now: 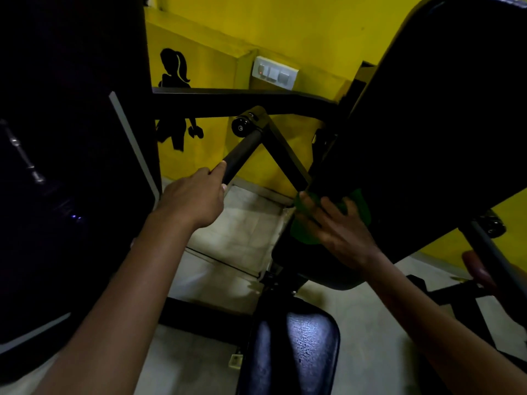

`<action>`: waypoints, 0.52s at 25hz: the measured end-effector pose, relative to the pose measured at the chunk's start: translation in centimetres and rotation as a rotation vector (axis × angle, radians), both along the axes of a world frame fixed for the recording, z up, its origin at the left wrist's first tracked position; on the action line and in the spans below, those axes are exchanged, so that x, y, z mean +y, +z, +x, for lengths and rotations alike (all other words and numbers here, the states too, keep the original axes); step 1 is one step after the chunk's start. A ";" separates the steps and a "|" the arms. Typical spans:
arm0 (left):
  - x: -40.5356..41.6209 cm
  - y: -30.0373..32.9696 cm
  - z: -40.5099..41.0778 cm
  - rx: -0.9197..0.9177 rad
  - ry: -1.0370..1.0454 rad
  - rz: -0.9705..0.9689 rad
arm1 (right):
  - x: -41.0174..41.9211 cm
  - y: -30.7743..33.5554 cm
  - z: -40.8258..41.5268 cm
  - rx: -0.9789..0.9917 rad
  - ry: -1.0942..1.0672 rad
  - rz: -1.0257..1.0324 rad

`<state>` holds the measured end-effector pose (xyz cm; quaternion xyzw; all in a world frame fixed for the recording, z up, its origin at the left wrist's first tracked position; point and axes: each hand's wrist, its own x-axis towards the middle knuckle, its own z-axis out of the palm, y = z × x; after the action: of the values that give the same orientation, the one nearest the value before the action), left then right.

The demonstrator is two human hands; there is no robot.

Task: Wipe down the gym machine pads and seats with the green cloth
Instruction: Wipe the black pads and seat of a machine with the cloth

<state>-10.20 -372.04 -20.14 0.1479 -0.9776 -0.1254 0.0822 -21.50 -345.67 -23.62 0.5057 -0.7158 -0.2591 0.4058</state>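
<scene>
We are in a gym: a black weight machine with a padded back pad [427, 109], a shiny seat [299, 346] and a foam-covered handle [242, 155] stands on a pale tiled floor [233, 232], and a yellow wall [285, 29] carries a silhouette of a figure holding a dumbbell [174, 95].

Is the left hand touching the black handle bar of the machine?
Touching. The head view shows the left hand with its fingers curled around the lower end of the handle bar.

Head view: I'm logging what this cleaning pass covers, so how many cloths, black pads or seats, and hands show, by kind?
Green cloth: 1
Black pads or seats: 2, back pad and seat
Hands: 2, left hand at the handle bar, right hand on the cloth
Total: 5
</scene>
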 end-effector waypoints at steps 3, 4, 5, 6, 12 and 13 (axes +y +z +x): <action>0.2 0.0 -0.1 -0.005 0.011 -0.017 | 0.7 2.2 0.0 0.050 -0.084 -0.261; 0.3 0.1 -0.1 -0.009 0.017 -0.029 | 1.0 1.6 -0.1 0.085 -0.072 -0.243; 0.3 0.1 -0.1 -0.009 0.021 -0.036 | 1.1 0.0 -0.4 0.106 -0.035 -0.147; 0.4 0.0 0.1 -0.007 0.024 -0.038 | 1.2 -2.0 -0.5 0.108 0.004 0.011; -1.0 -0.4 0.3 -0.122 -0.042 0.086 | 2.2 -2.0 -1.1 0.120 0.014 -0.042; -1.1 -0.4 0.2 -0.139 -0.046 0.113 | 2.2 -1.8 -1.2 0.157 0.003 -0.096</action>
<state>-10.03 -373.18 -20.52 0.1380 -0.9755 -0.1715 0.0027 -22.72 -343.42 -25.40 0.4649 -0.6928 -0.2627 0.4846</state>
